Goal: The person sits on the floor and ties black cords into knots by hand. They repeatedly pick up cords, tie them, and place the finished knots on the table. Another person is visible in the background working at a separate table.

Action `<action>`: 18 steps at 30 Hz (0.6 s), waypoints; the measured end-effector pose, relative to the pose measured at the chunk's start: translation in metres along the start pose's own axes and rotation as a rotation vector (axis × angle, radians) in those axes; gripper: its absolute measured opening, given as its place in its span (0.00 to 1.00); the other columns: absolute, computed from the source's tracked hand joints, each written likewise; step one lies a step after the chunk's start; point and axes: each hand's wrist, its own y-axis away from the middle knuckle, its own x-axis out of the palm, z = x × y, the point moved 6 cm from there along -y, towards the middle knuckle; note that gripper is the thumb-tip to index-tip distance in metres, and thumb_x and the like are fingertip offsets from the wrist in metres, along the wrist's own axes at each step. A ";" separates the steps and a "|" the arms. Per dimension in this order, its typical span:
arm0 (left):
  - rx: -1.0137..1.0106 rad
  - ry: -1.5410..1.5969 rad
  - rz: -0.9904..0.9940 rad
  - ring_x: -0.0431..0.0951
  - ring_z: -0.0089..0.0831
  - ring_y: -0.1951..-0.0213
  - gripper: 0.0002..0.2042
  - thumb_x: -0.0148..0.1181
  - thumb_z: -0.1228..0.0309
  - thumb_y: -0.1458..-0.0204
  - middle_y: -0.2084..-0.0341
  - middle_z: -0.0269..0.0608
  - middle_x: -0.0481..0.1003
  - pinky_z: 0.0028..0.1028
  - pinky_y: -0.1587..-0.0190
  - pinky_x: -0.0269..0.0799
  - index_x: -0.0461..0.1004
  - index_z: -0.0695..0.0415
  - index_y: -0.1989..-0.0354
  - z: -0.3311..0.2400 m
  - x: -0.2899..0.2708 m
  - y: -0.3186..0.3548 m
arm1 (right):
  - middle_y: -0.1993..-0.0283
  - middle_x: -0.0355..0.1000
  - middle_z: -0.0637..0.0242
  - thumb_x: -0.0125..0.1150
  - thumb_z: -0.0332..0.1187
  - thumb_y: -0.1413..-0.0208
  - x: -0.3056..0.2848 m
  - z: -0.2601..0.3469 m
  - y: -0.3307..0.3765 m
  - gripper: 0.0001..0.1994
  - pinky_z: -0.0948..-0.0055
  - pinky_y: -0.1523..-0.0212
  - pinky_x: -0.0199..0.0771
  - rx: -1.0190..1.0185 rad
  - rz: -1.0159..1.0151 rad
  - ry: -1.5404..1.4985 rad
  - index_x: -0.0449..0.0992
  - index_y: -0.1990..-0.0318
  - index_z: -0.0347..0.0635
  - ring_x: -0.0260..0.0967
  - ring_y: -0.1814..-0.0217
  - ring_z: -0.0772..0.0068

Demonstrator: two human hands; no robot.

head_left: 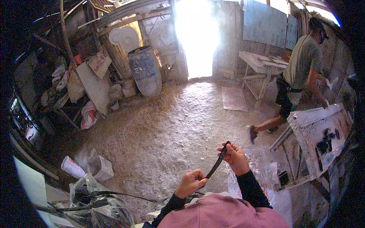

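A short dark strip, like a strap or band, is stretched slantwise between my two hands in front of my body. My left hand pinches its lower end between thumb and fingers. Higher and farther right, my right hand grips the upper end, whose tip pokes out past the fingertips. A thin black cord trails from the lower left toward my left hand; whether it joins the strip is hidden.
Clear plastic bags lie at lower left, by a whitish box and a sack. A blue barrel stands at the back. At right, a person leans over a tilted, dusty worktable; another table stands behind.
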 end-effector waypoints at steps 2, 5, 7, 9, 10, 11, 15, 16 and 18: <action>0.028 0.013 0.006 0.64 0.16 0.77 0.05 0.56 0.73 0.57 0.83 0.30 0.67 0.19 0.75 0.61 0.68 0.61 0.78 0.000 0.000 0.000 | 0.65 0.71 0.58 0.49 0.38 0.45 -0.004 0.003 -0.001 0.12 0.75 0.63 0.73 -0.022 -0.031 -0.014 0.68 0.60 0.37 0.72 0.67 0.70; 0.023 0.009 0.015 0.64 0.16 0.78 0.05 0.56 0.74 0.57 0.83 0.29 0.66 0.19 0.75 0.61 0.68 0.61 0.78 0.002 0.000 -0.001 | 0.66 0.72 0.59 0.50 0.37 0.46 -0.010 0.009 -0.003 0.12 0.75 0.64 0.73 -0.049 -0.055 -0.005 0.70 0.64 0.36 0.71 0.67 0.69; 0.022 0.031 0.031 0.64 0.16 0.78 0.05 0.56 0.74 0.56 0.83 0.29 0.66 0.19 0.76 0.61 0.68 0.61 0.77 0.004 0.001 -0.001 | 0.67 0.72 0.59 0.52 0.37 0.47 -0.014 0.012 -0.005 0.12 0.74 0.62 0.73 -0.070 -0.097 0.081 0.71 0.66 0.35 0.71 0.64 0.68; 0.010 0.070 0.054 0.63 0.15 0.78 0.05 0.56 0.74 0.55 0.83 0.28 0.66 0.18 0.76 0.60 0.68 0.61 0.77 0.005 0.003 -0.001 | 0.68 0.72 0.60 0.52 0.36 0.47 -0.015 0.014 -0.007 0.11 0.75 0.63 0.73 -0.083 -0.082 0.037 0.71 0.67 0.35 0.72 0.65 0.68; 0.017 0.114 0.066 0.63 0.15 0.78 0.05 0.56 0.74 0.55 0.83 0.28 0.66 0.17 0.77 0.59 0.68 0.60 0.77 0.005 0.004 -0.001 | 0.69 0.72 0.61 0.52 0.36 0.47 -0.014 0.014 -0.009 0.11 0.75 0.63 0.73 -0.089 -0.076 0.018 0.71 0.68 0.35 0.72 0.65 0.68; 0.007 0.144 0.075 0.63 0.14 0.78 0.05 0.56 0.73 0.55 0.83 0.27 0.66 0.17 0.77 0.59 0.68 0.60 0.77 0.007 0.005 -0.002 | 0.69 0.71 0.61 0.52 0.35 0.48 -0.015 0.015 -0.010 0.10 0.75 0.64 0.73 -0.099 -0.082 0.023 0.71 0.68 0.35 0.72 0.65 0.68; -0.019 0.240 0.093 0.61 0.12 0.79 0.05 0.56 0.73 0.54 0.83 0.25 0.64 0.15 0.79 0.56 0.67 0.59 0.77 0.011 0.005 -0.002 | 0.70 0.71 0.62 0.52 0.33 0.48 -0.012 0.017 -0.015 0.09 0.76 0.65 0.73 -0.109 -0.092 0.025 0.71 0.68 0.35 0.72 0.65 0.68; -0.009 0.291 0.111 0.61 0.13 0.79 0.05 0.56 0.74 0.53 0.83 0.25 0.64 0.15 0.79 0.56 0.67 0.58 0.77 0.011 0.006 -0.003 | 0.70 0.71 0.62 0.52 0.33 0.48 -0.010 0.017 -0.015 0.09 0.76 0.66 0.73 -0.112 -0.082 0.016 0.71 0.69 0.35 0.72 0.65 0.68; -0.006 0.368 0.134 0.61 0.13 0.80 0.05 0.56 0.74 0.53 0.83 0.25 0.64 0.15 0.79 0.56 0.67 0.58 0.77 0.012 0.007 -0.004 | 0.70 0.71 0.62 0.52 0.33 0.49 -0.009 0.015 -0.018 0.08 0.77 0.67 0.73 -0.082 -0.088 0.006 0.71 0.69 0.35 0.72 0.65 0.68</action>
